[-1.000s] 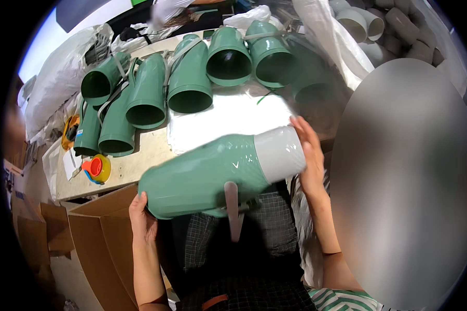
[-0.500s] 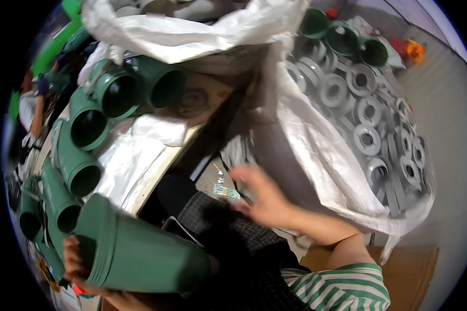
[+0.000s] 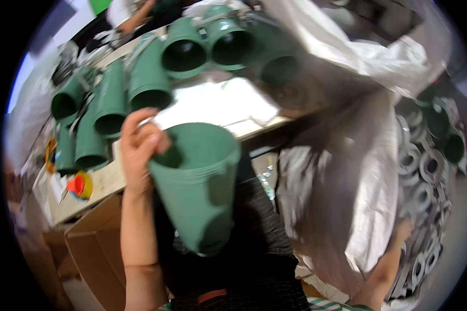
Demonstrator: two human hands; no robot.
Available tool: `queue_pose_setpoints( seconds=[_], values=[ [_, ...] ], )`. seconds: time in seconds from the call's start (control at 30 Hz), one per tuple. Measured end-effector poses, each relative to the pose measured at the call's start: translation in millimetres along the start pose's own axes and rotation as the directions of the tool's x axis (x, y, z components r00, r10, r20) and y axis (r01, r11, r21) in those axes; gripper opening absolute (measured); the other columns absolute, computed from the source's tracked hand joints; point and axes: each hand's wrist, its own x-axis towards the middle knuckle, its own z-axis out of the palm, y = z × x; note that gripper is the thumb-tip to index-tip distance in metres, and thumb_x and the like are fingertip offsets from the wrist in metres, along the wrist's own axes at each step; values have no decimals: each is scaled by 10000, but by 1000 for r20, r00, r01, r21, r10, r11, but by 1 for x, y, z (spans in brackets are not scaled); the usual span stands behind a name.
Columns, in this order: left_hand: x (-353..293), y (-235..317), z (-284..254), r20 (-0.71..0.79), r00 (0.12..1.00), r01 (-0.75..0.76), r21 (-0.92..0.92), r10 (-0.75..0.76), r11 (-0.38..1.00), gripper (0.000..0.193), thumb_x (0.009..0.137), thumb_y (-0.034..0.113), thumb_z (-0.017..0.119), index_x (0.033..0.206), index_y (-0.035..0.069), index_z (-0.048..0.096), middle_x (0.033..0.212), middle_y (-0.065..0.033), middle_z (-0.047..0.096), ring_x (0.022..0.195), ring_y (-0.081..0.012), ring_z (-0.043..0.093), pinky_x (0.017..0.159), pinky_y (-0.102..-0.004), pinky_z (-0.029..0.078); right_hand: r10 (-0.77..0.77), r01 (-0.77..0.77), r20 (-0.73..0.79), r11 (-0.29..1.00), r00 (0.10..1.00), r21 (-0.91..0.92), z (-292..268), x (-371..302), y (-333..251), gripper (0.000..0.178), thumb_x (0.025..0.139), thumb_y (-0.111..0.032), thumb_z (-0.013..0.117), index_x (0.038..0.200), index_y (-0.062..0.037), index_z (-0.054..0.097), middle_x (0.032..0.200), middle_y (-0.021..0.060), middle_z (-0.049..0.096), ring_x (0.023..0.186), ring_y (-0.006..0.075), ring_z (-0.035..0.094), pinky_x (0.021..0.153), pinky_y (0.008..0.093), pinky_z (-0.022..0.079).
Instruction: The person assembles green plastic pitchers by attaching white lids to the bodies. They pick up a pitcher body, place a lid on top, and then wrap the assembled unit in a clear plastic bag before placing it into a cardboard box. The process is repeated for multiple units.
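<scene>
The left hand [image 3: 141, 142] pinches the rim of a near-upright green tapered plastic vessel [image 3: 196, 194], mid-frame; the right hand [image 3: 402, 231], grip indiscernible, adjoins grey plastic rings [image 3: 421, 206], lower right.

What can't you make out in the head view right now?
Head view:
Right hand: fingers blurred against the gray rings, so whether they grip one is unclear.
Green shell in the left hand: inner bottom hidden by its own near wall.
Co-worker: head cut off by the top edge.
</scene>
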Motion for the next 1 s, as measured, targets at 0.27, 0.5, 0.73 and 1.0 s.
queue_pose_setpoints(
  seconds=[0.27,0.5,0.73,1.0],
  values=[
    [13,-4,13,392,898,227,-19,-201,974,1130,680,668,733,1552,67,338,1524,-253,426,1346,-342,495,1112,-431,389,-140,525,-532,-84,835,847,-222,-42,-165,399,886,-113,729,1234,20,588,1090,29,597,917,124,529,841,264,437],
    [3,23,15,315,941,178,-136,-128,975,1391,520,865,769,1537,40,301,1459,-151,445,1376,-270,438,1142,-395,330,-529,80,-818,-827,224,556,-344,-267,-393,609,628,-222,870,1178,-31,691,1294,151,569,1188,257,529,1056,377,389],
    [-25,11,-6,132,979,185,-267,-154,946,1136,613,725,850,1406,91,339,1279,-108,501,1208,-226,511,1033,-366,417,-836,-619,-340,-548,431,563,-350,-353,-421,1302,606,-823,774,1509,-44,251,1405,149,483,1322,261,474,1125,418,368],
    [-18,-25,-11,79,945,-325,104,318,940,917,536,543,940,1197,71,514,1125,-109,551,1066,-268,554,990,-394,443,-426,-88,-647,-869,633,487,-328,-349,-438,1027,604,-633,884,1323,-50,441,1241,129,563,1178,300,545,1090,465,391]
  ],
)
